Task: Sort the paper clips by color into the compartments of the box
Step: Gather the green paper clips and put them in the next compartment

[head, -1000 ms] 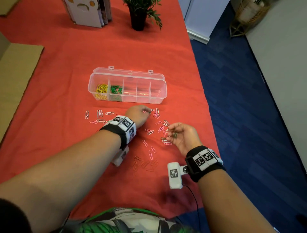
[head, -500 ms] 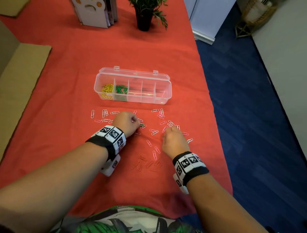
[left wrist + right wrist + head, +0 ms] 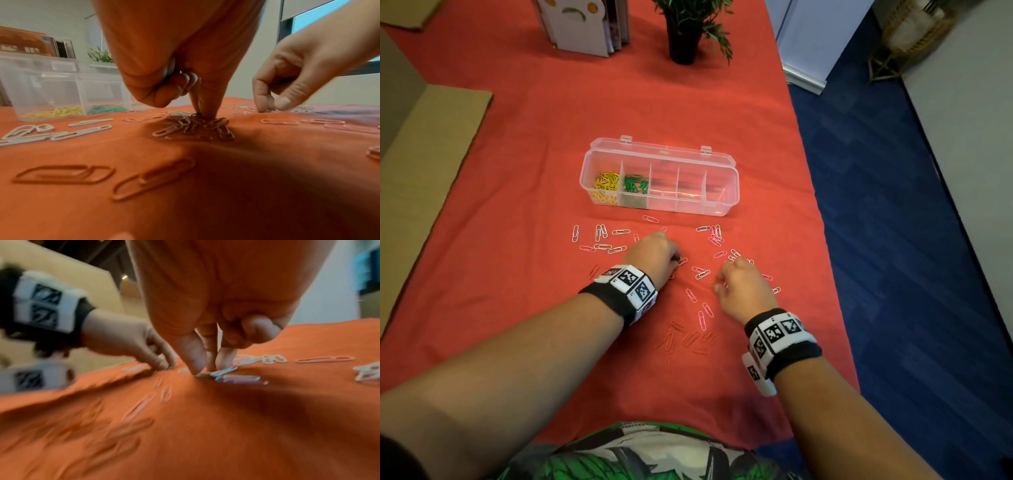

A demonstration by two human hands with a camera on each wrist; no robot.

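Pinching at loose clips, both hands | left hand [image 3: 655, 255] fingertips pressed on a small heap [image 3: 193, 125] | right hand [image 3: 743, 284] nipping pink clips [image 3: 238, 378] on the table [image 3: 517, 308] | risk: mixed colors grabbed together, landing wrong | box [image 3: 722, 205] beyond, yellow [image 3: 606, 185] and green [image 3: 635, 185] sorted.

Seated at the red-covered surface [image 3: 517, 171], I reach both arms among scattered paper clips [image 3: 702, 274]. My left hand [image 3: 654, 255] rests knuckles-up, fingers curled down onto the cloth beside a dark clip [image 3: 682, 261]. My right hand [image 3: 744, 286] lies just right of it, fingertips down among pink and white clips. Beyond both hands stands the clear box [image 3: 722, 205], its lid open; yellow clips [image 3: 606, 185] fill its leftmost compartment, green clips [image 3: 635, 185] the next, the other three look bare. White clips [image 3: 599, 234] lie left of my left hand. A potted plant [image 3: 685, 31] and books [image 3: 585, 25] stand at the far edge.
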